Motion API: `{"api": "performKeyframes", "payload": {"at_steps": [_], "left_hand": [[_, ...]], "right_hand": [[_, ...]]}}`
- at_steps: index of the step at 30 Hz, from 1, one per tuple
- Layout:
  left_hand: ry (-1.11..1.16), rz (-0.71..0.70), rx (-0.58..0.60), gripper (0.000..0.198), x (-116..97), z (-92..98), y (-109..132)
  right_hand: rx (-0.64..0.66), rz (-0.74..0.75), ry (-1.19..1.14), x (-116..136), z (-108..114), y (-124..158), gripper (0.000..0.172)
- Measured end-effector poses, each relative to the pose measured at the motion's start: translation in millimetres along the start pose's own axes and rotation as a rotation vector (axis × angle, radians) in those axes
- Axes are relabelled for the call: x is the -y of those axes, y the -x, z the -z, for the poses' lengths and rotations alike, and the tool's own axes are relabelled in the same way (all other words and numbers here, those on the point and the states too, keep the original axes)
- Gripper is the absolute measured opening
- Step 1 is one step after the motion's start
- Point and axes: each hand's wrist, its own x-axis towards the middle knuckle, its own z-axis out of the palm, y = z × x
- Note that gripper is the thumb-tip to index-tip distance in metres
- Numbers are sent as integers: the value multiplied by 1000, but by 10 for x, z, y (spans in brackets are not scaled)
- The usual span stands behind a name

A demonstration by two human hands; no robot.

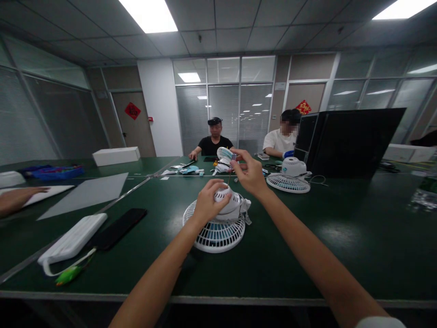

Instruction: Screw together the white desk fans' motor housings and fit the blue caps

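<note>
A white desk fan (220, 237) lies face down on the green table in front of me, its round grille underneath and its motor housing on top. My left hand (210, 200) curls its fingers around the left side of that housing. Above the housing, my right hand (251, 171) pinches a small greyish block (234, 156) between thumb and fingers. A thin reddish line, perhaps a wire, runs from the block down to the top of the housing. The block's exact kind is too small to make out.
Another fan (288, 182) lies face down at right, near a large black case (351, 141). A white power bank (73, 239) and a black phone (119, 228) lie at left. A blue tray (58, 172) sits further back. Two people sit opposite; another person's hand (20, 198) rests at far left.
</note>
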Motion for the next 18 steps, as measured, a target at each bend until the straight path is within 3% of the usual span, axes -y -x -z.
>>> {"api": "performKeyframes", "payload": {"at_steps": [10, 14, 18], "left_hand": [[-120, -32, 46, 16, -14, 34, -5], [-125, -39, 40, 15, -28, 36, -2], [-113, -42, 36, 15, -28, 36, 6]], "right_hand": [[-143, -21, 7, -103, 0, -32, 33], [-247, -149, -90, -134, 156, -116, 37], [-210, -279, -67, -222, 394, -169, 40]]}}
